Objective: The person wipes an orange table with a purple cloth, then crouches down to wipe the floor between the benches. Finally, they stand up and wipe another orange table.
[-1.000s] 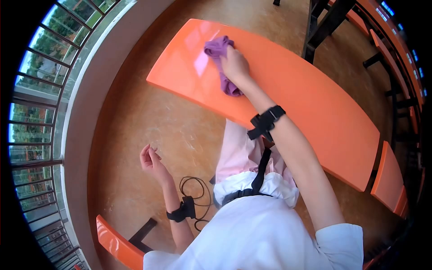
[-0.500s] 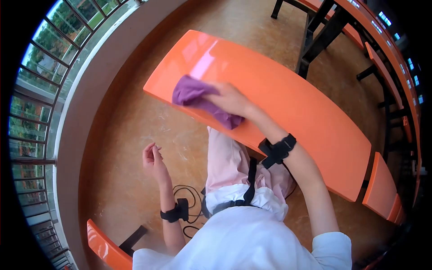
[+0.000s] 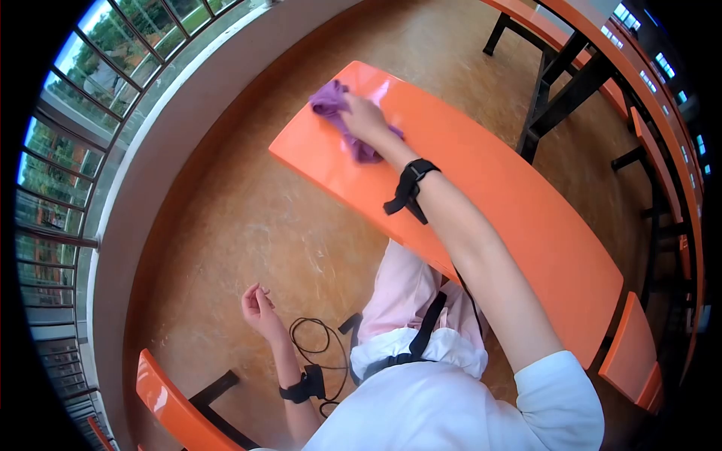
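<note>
A crumpled purple cloth [image 3: 331, 100] lies against the glossy orange tabletop [image 3: 481, 180], near its far left end. My right hand [image 3: 367, 120] grips this cloth and presses it on the surface, with the arm stretched across the table. Part of the cloth is hidden under the hand. Away from the table, my left hand [image 3: 261, 310] hangs in the air at the lower left over the floor. Its fingers are loosely curled in and nothing shows in them.
Orange seats stand at the lower left [image 3: 169, 406] and right [image 3: 632, 353]. More tables with black legs [image 3: 564, 90] are at the upper right. A low curved wall [image 3: 124, 195] with a railing runs along the left. A black cable [image 3: 316, 346] hangs near my left arm.
My right hand has moved the purple cloth up and away across the tabletop, toward the far edge. The view has shifted a little; my left hand stays curled in the air.
</note>
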A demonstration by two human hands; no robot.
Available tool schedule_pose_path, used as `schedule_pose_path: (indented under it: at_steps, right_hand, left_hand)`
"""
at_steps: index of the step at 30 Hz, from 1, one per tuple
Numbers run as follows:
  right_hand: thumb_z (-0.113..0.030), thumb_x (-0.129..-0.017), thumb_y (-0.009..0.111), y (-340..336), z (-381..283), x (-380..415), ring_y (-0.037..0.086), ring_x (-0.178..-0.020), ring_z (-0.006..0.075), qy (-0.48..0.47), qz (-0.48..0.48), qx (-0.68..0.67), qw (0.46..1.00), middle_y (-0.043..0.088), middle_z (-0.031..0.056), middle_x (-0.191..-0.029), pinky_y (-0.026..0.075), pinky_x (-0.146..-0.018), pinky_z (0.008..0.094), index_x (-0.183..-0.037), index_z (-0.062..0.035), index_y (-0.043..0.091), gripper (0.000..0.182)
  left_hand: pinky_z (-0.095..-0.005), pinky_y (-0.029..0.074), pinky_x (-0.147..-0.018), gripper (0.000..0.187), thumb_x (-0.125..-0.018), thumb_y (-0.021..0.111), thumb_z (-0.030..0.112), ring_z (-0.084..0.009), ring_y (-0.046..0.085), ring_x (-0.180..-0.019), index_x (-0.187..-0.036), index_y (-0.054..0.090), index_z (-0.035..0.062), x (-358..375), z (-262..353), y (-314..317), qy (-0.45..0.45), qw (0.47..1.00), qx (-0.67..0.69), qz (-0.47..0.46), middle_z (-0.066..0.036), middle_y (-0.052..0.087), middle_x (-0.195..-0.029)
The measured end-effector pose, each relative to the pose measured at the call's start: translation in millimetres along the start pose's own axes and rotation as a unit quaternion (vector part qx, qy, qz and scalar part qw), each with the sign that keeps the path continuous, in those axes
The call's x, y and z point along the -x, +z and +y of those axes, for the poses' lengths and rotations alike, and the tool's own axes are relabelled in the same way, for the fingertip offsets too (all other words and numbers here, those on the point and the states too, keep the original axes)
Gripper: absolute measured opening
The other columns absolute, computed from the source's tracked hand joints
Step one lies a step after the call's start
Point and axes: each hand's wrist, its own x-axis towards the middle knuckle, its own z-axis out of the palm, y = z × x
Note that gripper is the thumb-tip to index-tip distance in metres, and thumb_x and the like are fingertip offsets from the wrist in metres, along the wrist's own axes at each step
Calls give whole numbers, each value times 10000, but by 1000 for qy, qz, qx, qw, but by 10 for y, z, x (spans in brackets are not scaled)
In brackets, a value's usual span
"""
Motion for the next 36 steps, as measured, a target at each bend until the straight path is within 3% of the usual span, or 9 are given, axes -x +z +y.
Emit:
schedule_pose_path:
  at_steps: [5,7,13,15,19,24,28,31,36]
  right_hand:
    - [-143,-728,566,177,-473,594,569,-838,317,-237,-119,-80,961,587,132,-901,446,-723,419,-954,-82,539,236]
    - [-136,-729,573,-45,-513,795,573,-821,297,-239,-201,-66,948,585,114,-857,447,-723,406,-977,-97,541,253]
    - [-97,-706,603,-838,-92,1645,553,-886,263,-327,-161,-34,930,561,92,-972,454,-758,372,-1120,-130,517,424]
    - [-80,-708,588,-1345,-12,1934,543,-917,268,-236,-263,0,935,559,103,-1010,452,-787,361,-1169,-132,495,473]
    - [-86,-729,558,-1880,443,2188,543,-934,299,-56,-89,111,988,551,119,-1045,448,-806,378,-1180,-114,493,457]
    - [-107,-775,510,-1760,983,1679,538,-920,343,127,94,98,983,553,169,-1013,445,-779,412,-1124,-56,499,353]
    - [-86,-752,515,-1236,596,1424,546,-824,365,2,54,111,992,549,177,-897,449,-716,444,-1036,-20,486,293]
    - [-60,-711,543,-965,1,1766,529,-890,339,-87,-53,46,994,529,153,-992,432,-776,411,-1096,-9,488,392]
    - [-140,-724,511,-945,-281,2548,538,-801,250,-304,-160,200,917,532,90,-987,452,-696,330,-1083,-93,530,362]
  left_hand:
    - [-163,330,-501,119,-870,498,91,-19,412,-570,-954,555,30,144,-18,131,-20,1000,0,-8,-8,556,-748]
    - [-163,332,-502,119,-871,495,90,-19,411,-570,-954,554,29,157,41,265,-34,999,2,-21,-7,554,-749]
    - [-163,317,-507,119,-871,489,87,-18,409,-589,-955,552,31,125,115,607,-16,995,13,-98,-3,560,-755]
    - [-161,321,-511,123,-872,488,88,-17,414,-593,-959,558,36,125,123,689,-18,992,17,-124,0,562,-753]
    - [-161,324,-512,123,-870,489,88,-16,419,-598,-957,562,41,161,161,768,-24,991,20,-129,2,563,-749]
    - [-162,320,-507,122,-868,486,80,-16,413,-589,-956,562,41,177,110,680,-5,991,18,-136,4,561,-745]
    - [-164,316,-507,120,-868,488,81,-17,406,-582,-953,563,41,185,71,605,-7,991,5,-133,3,560,-741]
    - [-165,313,-506,118,-870,489,84,-18,402,-580,-949,565,40,208,56,590,-4,992,22,-127,1,559,-743]
    - [-166,326,-518,124,-873,486,86,-21,415,-597,-956,565,39,238,118,690,-10,990,-1,-143,1,560,-754]
